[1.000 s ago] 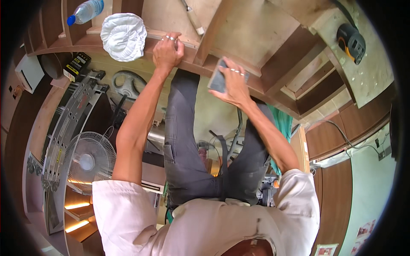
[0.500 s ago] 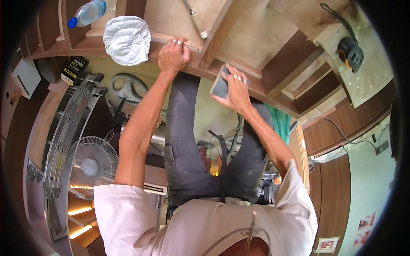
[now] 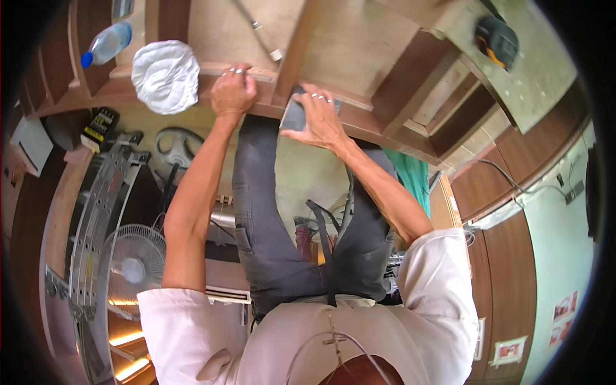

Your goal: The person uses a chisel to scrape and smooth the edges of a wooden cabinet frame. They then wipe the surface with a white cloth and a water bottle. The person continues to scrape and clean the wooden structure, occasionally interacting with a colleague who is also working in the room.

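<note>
The left hand (image 3: pixel 232 95) rested on the front edge of a wooden frame (image 3: pixel 359 58), its fingers curled over the edge strip and gripping nothing loose; rings showed on two fingers. The right hand (image 3: pixel 316 119) was closed around a small grey block (image 3: pixel 292 115), with the thumb below it and the ringed fingers spread over its top, pressing it against the same edge just right of an upright board (image 3: pixel 301 45). The block lay at the lower edge of the frame, between the two hands and nearer the right one, touching the wood. Both forearms reached up from the lower part of the view, in short white sleeves, with grey trousers (image 3: pixel 269 218) seen beneath them. On the frame to the left of the left hand lay a crumpled white cloth (image 3: pixel 165 76), just beside the hand but apart from it. Farther left a clear bottle (image 3: pixel 106 45) with a blue cap lay on its side. A thin metal tool (image 3: pixel 256 29) rested on the panel above the left hand. On the worktop (image 3: pixel 545 70) at the upper right sat a dark power tool (image 3: pixel 495 40) with an orange trim, well apart from both hands. Down on the floor to the left stood a fan (image 3: pixel 131 266) beside a long perforated metal rail (image 3: pixel 96 218). A green cloth (image 3: pixel 410 176) hung near the right forearm.
</note>
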The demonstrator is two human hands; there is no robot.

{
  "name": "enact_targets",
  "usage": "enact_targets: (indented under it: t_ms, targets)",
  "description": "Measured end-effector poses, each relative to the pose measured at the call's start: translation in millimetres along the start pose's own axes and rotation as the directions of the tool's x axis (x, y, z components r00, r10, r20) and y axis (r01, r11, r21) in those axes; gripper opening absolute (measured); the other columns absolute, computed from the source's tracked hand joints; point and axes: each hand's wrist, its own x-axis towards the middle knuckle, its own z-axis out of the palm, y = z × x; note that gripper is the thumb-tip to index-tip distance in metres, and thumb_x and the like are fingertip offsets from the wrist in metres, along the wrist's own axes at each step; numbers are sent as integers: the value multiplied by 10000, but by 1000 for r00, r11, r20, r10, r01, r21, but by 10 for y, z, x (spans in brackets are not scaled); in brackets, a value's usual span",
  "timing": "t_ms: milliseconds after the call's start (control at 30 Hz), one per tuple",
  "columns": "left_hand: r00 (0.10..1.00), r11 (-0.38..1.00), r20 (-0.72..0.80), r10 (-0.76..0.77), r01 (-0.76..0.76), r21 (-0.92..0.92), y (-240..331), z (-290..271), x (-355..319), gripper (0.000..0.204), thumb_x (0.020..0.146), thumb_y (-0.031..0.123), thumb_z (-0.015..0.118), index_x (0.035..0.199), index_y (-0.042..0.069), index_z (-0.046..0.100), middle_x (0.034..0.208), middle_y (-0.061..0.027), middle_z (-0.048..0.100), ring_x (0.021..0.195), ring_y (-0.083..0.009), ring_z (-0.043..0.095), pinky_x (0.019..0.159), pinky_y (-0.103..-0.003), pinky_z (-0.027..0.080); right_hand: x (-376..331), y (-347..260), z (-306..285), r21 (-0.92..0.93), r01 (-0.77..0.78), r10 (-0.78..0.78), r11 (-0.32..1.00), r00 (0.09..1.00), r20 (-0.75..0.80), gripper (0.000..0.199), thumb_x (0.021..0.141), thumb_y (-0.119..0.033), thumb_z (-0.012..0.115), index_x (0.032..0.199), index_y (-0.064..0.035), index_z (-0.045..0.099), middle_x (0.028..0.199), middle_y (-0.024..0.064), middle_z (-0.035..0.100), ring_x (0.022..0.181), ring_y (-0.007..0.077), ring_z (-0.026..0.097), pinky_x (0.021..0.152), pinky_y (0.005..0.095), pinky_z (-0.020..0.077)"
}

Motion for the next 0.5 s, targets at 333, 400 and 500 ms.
enact_targets:
  t_ms: [333,400,500]
  targets:
    - [1000,1000,-5,-17,18,26,109,-2,26,190,858,170,592,1029,180,675,918,-70,702,833,-283,683,729,-414,542,-65,261,-68,30,73,-74,997,997,27,820,628,-472,851,1220,-13,517,1441,217,459,1310,374,465,1072,530,334]
    - [998,998,22,-63,62,29,74,-38,24,175,844,175,588,997,170,673,873,-68,688,821,-281,671,719,-410,537,-198,343,-93,57,80,-80,995,997,3,784,648,-484,836,1202,-18,535,1426,216,469,1304,377,465,1079,529,324]
    - [999,999,-33,-35,36,16,107,-69,8,184,846,176,587,1005,156,677,873,-75,695,821,-282,675,713,-412,538,-714,643,-361,27,53,-54,998,998,27,776,653,-481,835,1204,-23,537,1410,211,478,1283,381,473,1084,520,322]
